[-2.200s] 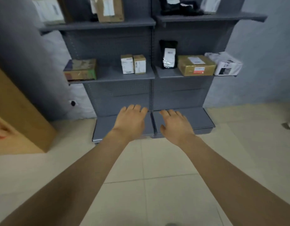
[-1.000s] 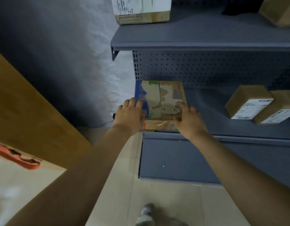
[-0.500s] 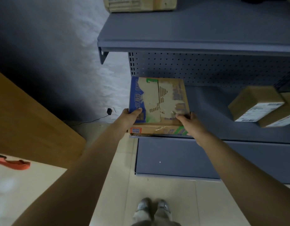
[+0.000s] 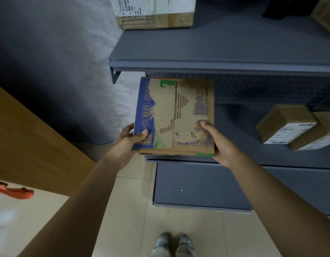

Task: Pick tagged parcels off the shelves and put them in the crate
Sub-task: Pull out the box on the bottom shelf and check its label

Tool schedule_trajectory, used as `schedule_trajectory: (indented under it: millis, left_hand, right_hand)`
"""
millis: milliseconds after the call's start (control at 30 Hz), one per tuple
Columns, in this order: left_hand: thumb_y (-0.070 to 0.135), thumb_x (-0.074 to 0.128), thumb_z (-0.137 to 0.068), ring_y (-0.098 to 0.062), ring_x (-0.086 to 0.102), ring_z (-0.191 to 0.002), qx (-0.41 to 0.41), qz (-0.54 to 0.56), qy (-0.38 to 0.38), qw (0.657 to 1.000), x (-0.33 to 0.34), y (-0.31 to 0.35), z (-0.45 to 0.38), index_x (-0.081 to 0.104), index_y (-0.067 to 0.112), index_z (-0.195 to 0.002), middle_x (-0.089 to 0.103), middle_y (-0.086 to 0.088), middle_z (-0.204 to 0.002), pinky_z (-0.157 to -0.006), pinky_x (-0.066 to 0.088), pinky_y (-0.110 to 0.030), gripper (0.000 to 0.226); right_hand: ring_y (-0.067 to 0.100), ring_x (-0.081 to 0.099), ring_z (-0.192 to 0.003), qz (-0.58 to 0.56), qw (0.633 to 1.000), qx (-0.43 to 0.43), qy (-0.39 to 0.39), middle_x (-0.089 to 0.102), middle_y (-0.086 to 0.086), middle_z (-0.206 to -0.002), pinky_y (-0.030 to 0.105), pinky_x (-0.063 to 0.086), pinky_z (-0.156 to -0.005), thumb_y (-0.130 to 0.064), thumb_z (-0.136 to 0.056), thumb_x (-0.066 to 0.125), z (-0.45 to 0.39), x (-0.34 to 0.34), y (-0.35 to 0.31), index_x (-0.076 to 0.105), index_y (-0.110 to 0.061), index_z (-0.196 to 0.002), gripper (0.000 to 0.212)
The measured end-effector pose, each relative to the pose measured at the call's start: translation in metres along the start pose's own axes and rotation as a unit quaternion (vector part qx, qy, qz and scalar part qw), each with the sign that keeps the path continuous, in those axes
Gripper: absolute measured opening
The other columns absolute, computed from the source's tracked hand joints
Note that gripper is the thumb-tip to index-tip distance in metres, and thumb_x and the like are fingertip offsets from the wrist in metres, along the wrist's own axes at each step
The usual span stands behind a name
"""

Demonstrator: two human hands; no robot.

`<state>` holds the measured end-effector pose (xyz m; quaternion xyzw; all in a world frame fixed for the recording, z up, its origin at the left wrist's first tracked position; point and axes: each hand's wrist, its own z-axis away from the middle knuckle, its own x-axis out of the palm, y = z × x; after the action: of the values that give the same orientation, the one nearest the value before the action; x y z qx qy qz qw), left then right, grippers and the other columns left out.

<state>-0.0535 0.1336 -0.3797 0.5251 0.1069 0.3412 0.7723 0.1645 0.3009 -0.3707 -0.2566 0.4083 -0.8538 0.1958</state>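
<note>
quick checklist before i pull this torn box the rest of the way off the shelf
1. Left hand grips the torn box at its near left corner, thumb on top: ok.
2. Right hand grips the near right corner, thumb on top: ok.
3. Room under the upper shelf: the box's far edge sits just below its lip, gap unclear: cannot tell.
4. The small labelled parcels stand apart to the right, out of the way: ok.
5. Tag on the box: none visible on its torn top: cannot tell.
6. Crate to drop it in: not in view: cannot tell.
</note>
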Motion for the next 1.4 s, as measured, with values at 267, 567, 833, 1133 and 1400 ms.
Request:
schedule_trajectory:
  millis: [267,567,833,1133,1400]
  left_hand:
    - [0.031,0.066,-0.092,-0.017,0.062,-0.113,-0.022,-0.182,0.005,0.983,0.026,0.033,0.013,0.049,0.027,-0.131,0.066,0.007,-0.11,-0.101,0.047,-0.04,0.043]
    - [0.038,0.077,-0.078,-0.022,0.064,-0.109,0.025,-0.15,-0.062,0.986,0.123,0.078,0.032,0.038,0.022,-0.137,0.063,-0.002,-0.124,-0.089,0.056,-0.041,0.072]
    - [0.054,0.085,-0.063,-0.013,0.06,-0.096,0.053,-0.143,0.087,0.984,0.106,0.081,0.033,0.028,0.019,-0.123,0.056,0.001,-0.11,-0.078,0.053,-0.033,0.09]
    - [0.038,0.081,-0.074,-0.021,0.065,-0.096,-0.025,-0.047,0.112,0.992,0.067,0.067,0.026,0.048,0.019,-0.13,0.067,-0.004,-0.114,-0.075,0.053,-0.036,0.068]
    - [0.036,0.064,-0.089,-0.024,0.067,-0.108,-0.054,-0.034,-0.005,0.998,0.037,0.062,0.039,0.065,0.023,-0.118,0.073,-0.005,-0.116,-0.075,0.054,-0.036,0.032]
  right_hand:
    - [0.014,0.071,-0.098,0.131,0.957,-0.205,0.159,0.071,-0.001,-0.112,0.035,0.058,-0.082,-0.04,-0.074,0.082,0.018,0.009,-0.019,0.055,-0.017,-0.12,0.058]
    - [0.016,0.052,-0.117,0.329,0.865,-0.328,0.187,0.049,-0.001,-0.126,0.024,0.049,-0.088,-0.041,-0.063,0.088,0.034,0.052,-0.016,0.034,-0.013,-0.133,0.092]
    - [0.009,0.033,-0.14,0.406,0.821,-0.402,0.019,0.034,-0.007,-0.152,0.037,0.035,-0.115,-0.034,-0.083,0.071,0.054,0.069,0.003,0.024,-0.019,-0.154,0.087]
    - [0.015,0.043,-0.136,0.462,0.824,-0.33,-0.005,0.047,0.001,-0.149,0.021,0.033,-0.107,-0.028,-0.095,0.061,0.047,0.043,-0.011,0.042,-0.021,-0.148,0.056]
    - [0.021,0.068,-0.108,0.125,0.989,-0.059,0.054,0.071,-0.001,-0.119,0.047,0.053,-0.097,-0.061,-0.075,0.07,0.028,-0.008,-0.016,0.06,-0.027,-0.127,0.064]
